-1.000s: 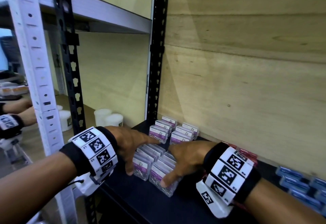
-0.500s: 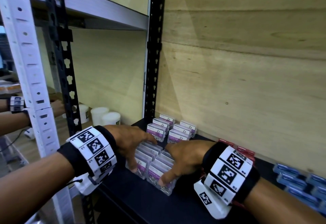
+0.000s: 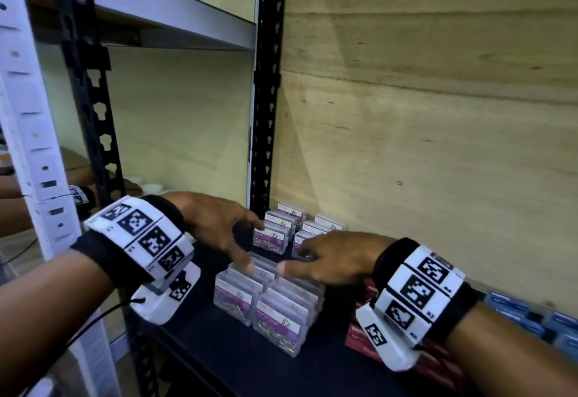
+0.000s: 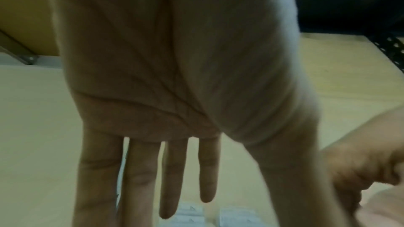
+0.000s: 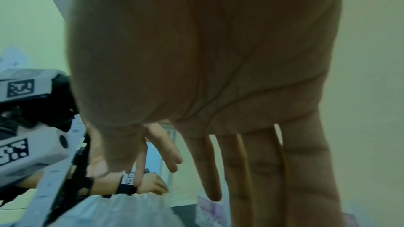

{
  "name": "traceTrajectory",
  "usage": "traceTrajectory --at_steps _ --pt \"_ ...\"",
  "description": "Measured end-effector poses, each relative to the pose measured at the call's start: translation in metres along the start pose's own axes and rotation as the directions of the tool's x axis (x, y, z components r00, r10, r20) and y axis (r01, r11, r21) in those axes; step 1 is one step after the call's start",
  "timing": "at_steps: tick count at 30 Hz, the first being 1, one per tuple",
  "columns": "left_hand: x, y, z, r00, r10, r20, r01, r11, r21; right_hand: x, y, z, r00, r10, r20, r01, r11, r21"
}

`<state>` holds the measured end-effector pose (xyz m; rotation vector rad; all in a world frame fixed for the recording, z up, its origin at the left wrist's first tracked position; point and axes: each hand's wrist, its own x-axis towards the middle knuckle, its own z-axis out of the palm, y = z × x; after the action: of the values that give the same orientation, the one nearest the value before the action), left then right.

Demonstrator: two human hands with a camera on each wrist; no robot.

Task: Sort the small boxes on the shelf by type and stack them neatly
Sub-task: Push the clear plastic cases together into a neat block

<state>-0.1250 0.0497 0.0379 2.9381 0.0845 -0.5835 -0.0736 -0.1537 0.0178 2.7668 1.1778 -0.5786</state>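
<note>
Two groups of clear small boxes with purple labels stand on the black shelf: a front group and a back group against the wall. My left hand hovers between them, fingers straight, thumb tip touching the top rear of the front group. My right hand lies beside it, thumb tip on the same top edge and fingers over the right part of the back group. In the wrist views the left hand and right hand both show straight fingers holding nothing.
Red boxes lie under my right wrist and blue boxes sit further right. A black upright post stands behind the back group, with a plywood wall behind. Another person's hand works beyond the left uprights.
Both hands have let go of the sides of the front group and moved up and back; only the thumbs now touch its top rear edge. The front group stays put.
</note>
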Motion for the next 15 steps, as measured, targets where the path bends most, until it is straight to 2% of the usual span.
traceTrajectory --at_steps 4,7,15 --pt "0.022 -0.008 -0.008 0.982 0.065 -0.178 -0.068 0.998 -0.015 0.021 0.023 -0.012 0.987 0.063 -0.146 -0.071 0.996 -0.052" --pt "0.043 -0.011 -0.011 0.962 0.128 -0.242 -0.127 0.992 0.021 0.041 0.039 -0.018 0.976 0.113 -0.189 -0.13 0.988 -0.084" --pt "0.087 -0.019 -0.009 0.963 0.165 -0.213 -0.154 0.986 0.069 0.071 0.052 -0.023 0.981 0.088 -0.174 -0.105 0.99 -0.091"
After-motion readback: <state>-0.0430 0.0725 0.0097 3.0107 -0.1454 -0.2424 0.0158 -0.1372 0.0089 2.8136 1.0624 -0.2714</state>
